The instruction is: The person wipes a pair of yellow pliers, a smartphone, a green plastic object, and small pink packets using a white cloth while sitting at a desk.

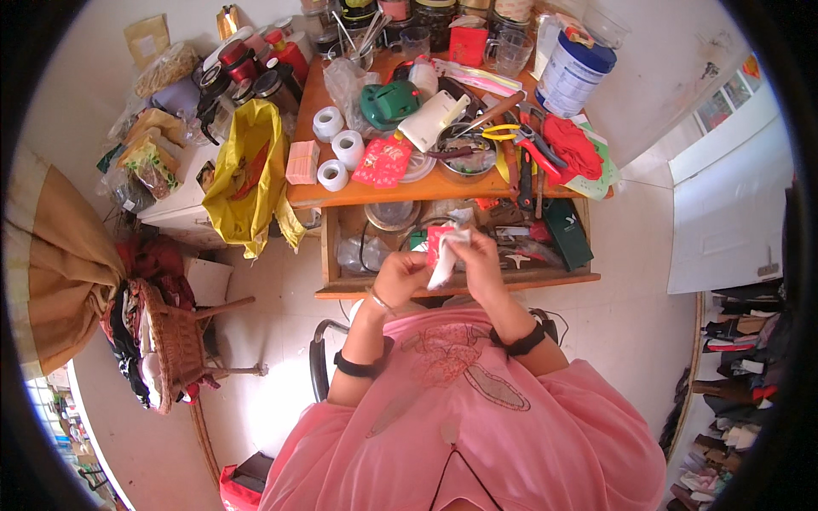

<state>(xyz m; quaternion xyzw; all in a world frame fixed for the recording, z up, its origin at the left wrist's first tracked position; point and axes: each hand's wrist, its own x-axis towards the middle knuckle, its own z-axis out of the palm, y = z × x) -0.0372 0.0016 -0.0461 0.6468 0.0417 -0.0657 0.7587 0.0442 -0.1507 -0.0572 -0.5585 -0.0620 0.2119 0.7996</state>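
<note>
My left hand [401, 279], with a bangle at the wrist, pinches a small red paper packet [436, 240] by its edge. In my right hand [484, 263] is a crumpled white tissue or cloth [446, 260], which hangs down against the packet and covers part of it. Both hands are close together above a pulled-out wooden drawer [345, 285]. Inside the drawer lie a round lidded tin [392, 214], clear plastic bags [364, 253], a black cable and a dark green box [568, 233]. More red packets [383, 161] lie on the table above.
The wooden table [307, 195] carries white rolls [348, 149], a green device [390, 104], a white phone-like case [432, 121], a metal bowl [470, 163] and red-handled pliers [540, 160]. A yellow bag [246, 179] hangs at its left. A wicker chair [172, 338] holds clothes.
</note>
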